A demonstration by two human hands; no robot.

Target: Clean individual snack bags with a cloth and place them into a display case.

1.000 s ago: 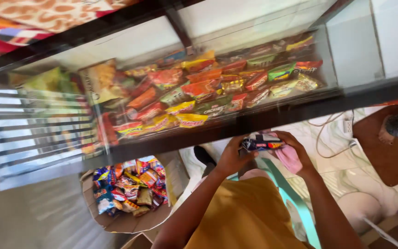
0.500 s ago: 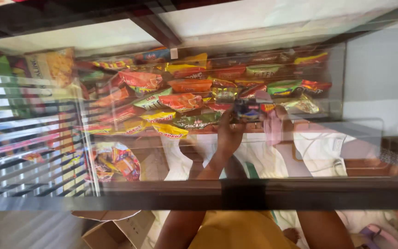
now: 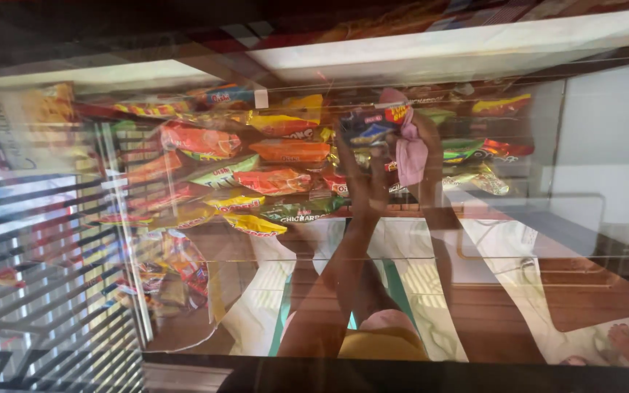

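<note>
Both my arms reach up behind the glass of a display cabinet (image 3: 591, 109). My left hand (image 3: 364, 177) grips a dark blue snack packet (image 3: 367, 129) and holds it at the top of the packet pile. My right hand (image 3: 432, 140) is just to the right of it, with a pink cloth (image 3: 410, 154) bunched in its fingers and a small red and yellow packet (image 3: 397, 113) at the cloth's top. Below both hands, bright snack packets (image 3: 274, 180) in orange, yellow, green and red lie heaped on the shelf. Reflections in the glass blur the fingers.
A metal grille (image 3: 30, 247) runs down the left side. A round basket of more snack packets (image 3: 172, 273) sits below the shelf at left. A brown wooden piece (image 3: 591, 291) and a bare foot (image 3: 624, 338) show at the lower right. A dark frame bar (image 3: 402, 375) crosses the bottom.
My hands have risen from below the shelf to the top of the packet pile, carrying the blue packet and pink cloth. The view has moved closer to the glass.
</note>
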